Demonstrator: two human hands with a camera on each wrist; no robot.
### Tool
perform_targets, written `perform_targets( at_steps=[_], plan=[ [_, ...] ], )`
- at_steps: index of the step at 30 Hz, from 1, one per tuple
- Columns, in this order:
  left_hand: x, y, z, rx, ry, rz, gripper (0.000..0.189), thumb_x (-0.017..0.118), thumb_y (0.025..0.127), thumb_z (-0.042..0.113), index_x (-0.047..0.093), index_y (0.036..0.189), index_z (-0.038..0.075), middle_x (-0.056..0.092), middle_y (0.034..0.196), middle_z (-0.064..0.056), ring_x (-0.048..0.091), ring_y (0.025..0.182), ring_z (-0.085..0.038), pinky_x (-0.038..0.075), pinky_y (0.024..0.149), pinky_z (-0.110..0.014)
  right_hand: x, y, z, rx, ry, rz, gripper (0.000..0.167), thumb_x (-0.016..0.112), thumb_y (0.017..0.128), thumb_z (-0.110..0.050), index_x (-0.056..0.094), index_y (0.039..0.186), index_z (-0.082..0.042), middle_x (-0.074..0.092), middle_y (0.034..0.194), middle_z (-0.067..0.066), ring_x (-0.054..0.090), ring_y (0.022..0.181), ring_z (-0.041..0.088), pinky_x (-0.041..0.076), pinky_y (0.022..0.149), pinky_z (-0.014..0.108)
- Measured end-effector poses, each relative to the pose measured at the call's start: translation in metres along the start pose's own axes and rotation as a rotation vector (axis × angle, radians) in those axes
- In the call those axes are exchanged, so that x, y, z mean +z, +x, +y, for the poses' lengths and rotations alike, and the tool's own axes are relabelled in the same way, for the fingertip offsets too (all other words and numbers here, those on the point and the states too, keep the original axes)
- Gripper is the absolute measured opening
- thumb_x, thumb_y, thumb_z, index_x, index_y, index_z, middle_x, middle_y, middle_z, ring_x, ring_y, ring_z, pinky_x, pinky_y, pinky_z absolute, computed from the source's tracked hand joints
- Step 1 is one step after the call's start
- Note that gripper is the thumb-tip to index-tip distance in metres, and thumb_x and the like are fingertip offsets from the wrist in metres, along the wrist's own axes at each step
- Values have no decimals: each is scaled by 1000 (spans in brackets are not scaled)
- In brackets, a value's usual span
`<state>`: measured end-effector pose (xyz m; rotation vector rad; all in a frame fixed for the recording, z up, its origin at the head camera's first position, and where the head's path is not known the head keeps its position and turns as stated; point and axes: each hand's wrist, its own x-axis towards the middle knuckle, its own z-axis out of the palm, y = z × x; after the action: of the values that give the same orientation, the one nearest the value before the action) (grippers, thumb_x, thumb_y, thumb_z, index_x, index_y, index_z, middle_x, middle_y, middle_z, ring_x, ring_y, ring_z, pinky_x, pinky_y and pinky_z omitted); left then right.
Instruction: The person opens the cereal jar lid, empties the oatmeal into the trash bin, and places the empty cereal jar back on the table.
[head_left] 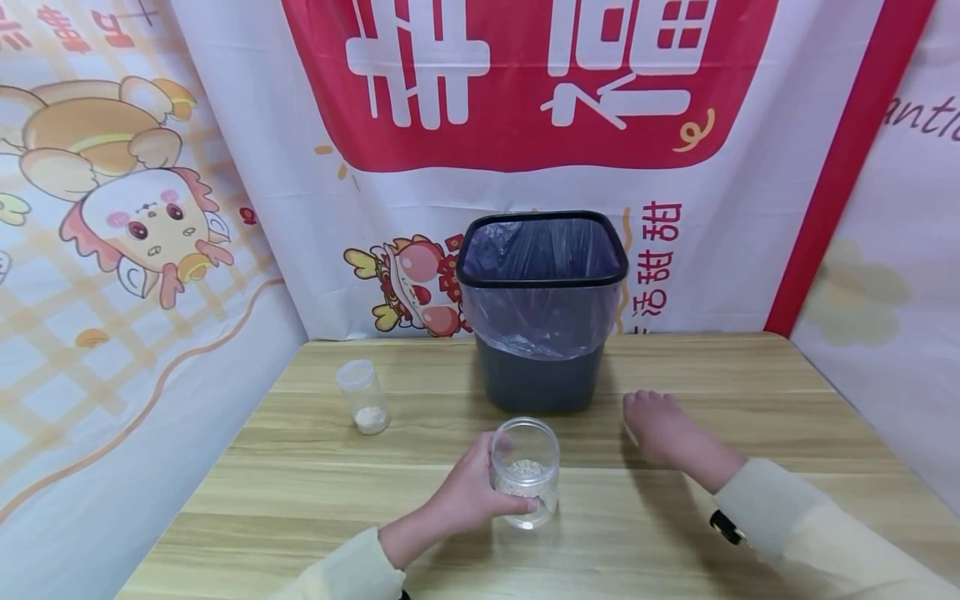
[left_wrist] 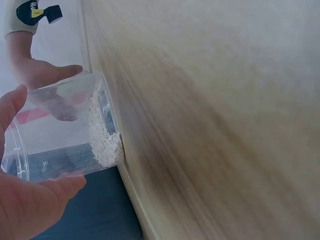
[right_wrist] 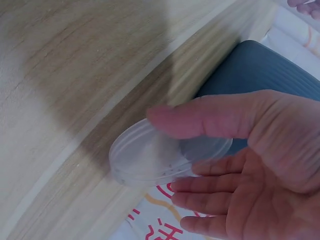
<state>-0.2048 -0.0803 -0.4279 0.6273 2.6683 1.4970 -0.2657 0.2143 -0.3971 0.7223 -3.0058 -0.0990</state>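
A clear plastic jar [head_left: 527,521] with pale grains [left_wrist: 105,130] in its bottom stands uncapped near the table's middle. My left hand [head_left: 476,492] grips it from the left, thumb on the near side and fingers round the far side. Off to the right, low over the table, my right hand [head_left: 660,432] holds a clear round lid [right_wrist: 145,155]. In the right wrist view the thumb lies across the lid and the index fingertip sits at its rim, the other fingers loosely bent below. The lid is mostly hidden by the hand in the head view.
A dark waste bin [head_left: 536,379] lined with a translucent bag stands behind the jar at the back of the wooden table [head_left: 300,517]. A smaller clear container [head_left: 363,397] with white contents is at the back left. Printed cloth [head_left: 405,192] hangs around the table.
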Motion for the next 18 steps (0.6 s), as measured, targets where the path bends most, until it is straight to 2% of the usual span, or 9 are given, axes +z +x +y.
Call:
perform_targets(
  at_steps=[4,6,10,16,18],
  plan=[
    [0,0,0,-5,-5,-1,89,92,61,30,46,129,-2,56,125,-16,55,114,-32,44,98,-46,3,2,3,-12,36,24,34,70,69,0,53,98,8,54,86,18,57,86,38,50,75,56],
    [0,0,0,-9,-8,-2,90,92,61,31,46,130,-2,56,124,-16,54,114,-32,44,98,-47,5,3,5,-11,67,14,36,70,74,-5,54,103,8,55,89,19,57,88,38,49,77,57],
    [0,1,-1,-13,-13,-4,91,93,61,32,45,130,-2,56,124,-16,54,115,-32,44,98,-47,7,6,9,-13,131,-16,47,72,75,-10,53,113,10,55,95,21,57,88,38,49,78,58],
    [-1,0,-1,-15,-10,-5,91,93,61,33,46,130,-3,56,125,-16,54,115,-32,44,99,-47,9,8,16,-4,216,-29,85,83,46,-5,51,124,9,54,98,20,57,83,35,52,74,51],
    [-1,0,0,-18,-8,-6,90,93,61,33,46,130,-3,56,125,-16,54,115,-32,44,99,-47,9,9,18,-1,237,-40,90,84,43,-7,51,125,9,54,98,18,56,82,32,52,71,48]
  ],
)
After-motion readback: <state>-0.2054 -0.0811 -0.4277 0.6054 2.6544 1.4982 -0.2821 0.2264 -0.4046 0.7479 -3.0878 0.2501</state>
